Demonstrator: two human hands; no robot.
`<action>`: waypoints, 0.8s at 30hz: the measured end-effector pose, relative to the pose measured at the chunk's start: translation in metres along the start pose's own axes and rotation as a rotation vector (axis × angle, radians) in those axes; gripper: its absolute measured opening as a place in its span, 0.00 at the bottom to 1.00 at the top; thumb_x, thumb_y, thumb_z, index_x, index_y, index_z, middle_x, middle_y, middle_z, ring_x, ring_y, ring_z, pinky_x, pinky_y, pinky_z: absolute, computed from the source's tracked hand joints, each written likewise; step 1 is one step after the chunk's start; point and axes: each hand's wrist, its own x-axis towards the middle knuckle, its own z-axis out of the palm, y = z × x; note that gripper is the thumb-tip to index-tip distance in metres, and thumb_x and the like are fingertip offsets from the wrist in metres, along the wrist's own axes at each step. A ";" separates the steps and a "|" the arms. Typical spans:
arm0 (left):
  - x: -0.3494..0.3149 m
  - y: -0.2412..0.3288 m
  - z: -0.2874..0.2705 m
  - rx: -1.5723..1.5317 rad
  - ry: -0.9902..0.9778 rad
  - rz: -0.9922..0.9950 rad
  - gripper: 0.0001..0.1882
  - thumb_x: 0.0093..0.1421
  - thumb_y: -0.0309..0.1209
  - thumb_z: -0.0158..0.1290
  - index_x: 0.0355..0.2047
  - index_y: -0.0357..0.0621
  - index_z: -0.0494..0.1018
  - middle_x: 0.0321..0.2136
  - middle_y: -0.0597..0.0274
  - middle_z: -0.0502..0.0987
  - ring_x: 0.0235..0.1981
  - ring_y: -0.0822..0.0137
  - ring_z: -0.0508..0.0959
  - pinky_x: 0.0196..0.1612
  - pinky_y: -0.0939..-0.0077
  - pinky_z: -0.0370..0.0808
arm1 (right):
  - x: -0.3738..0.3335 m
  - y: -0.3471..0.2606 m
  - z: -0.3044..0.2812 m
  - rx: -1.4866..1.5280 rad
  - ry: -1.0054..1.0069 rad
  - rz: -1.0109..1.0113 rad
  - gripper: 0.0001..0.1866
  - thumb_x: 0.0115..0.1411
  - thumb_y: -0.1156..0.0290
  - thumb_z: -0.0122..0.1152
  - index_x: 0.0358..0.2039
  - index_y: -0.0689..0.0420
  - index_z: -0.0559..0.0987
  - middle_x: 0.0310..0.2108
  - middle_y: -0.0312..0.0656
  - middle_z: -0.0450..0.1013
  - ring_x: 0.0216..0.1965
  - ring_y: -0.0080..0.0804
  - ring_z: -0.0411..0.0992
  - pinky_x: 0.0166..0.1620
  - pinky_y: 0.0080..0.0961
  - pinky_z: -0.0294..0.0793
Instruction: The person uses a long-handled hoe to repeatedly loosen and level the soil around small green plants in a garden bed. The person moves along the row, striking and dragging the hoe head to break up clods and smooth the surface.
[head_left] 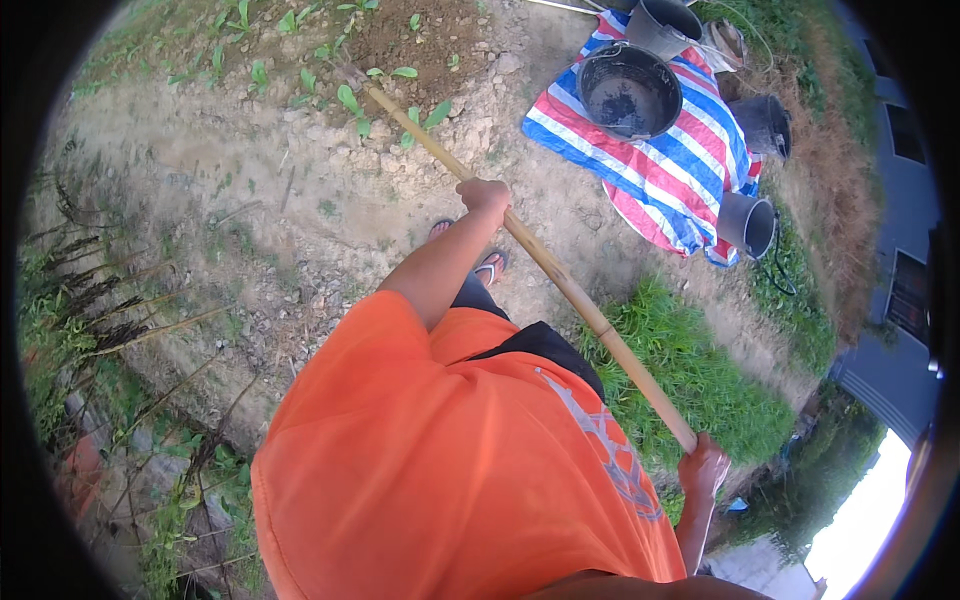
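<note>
A long bamboo pole [565, 285] runs slantwise in front of my body, from the planted soil at the upper left down to the lower right. My left hand [485, 196] is wrapped around it partway along, with the arm stretched forward. Near the pole's close end, my right hand [704, 466] is closed around it. The far tip lies among small green seedlings [350, 103] at the edge of a dark soil patch [415, 45]. Whatever is fixed to that tip is too small and blurred to make out.
A striped red, white and blue sheet [690, 165] lies ahead on the right, with a black bucket [629, 92] on it. More buckets [745, 222] stand or lie around it. Grass [690, 370] grows at my right. Dry stalks [130, 310] cover the left. My sandalled feet [490, 266] stand on bare earth.
</note>
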 end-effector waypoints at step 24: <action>-0.069 -0.028 0.026 -0.055 -0.050 0.010 0.23 0.56 0.23 0.52 0.47 0.35 0.53 0.43 0.42 0.71 0.32 0.51 0.80 0.26 0.61 0.83 | -0.018 0.059 -0.032 -0.093 -0.026 0.044 0.05 0.43 0.80 0.58 0.21 0.59 0.71 0.20 0.54 0.72 0.25 0.56 0.73 0.29 0.50 0.70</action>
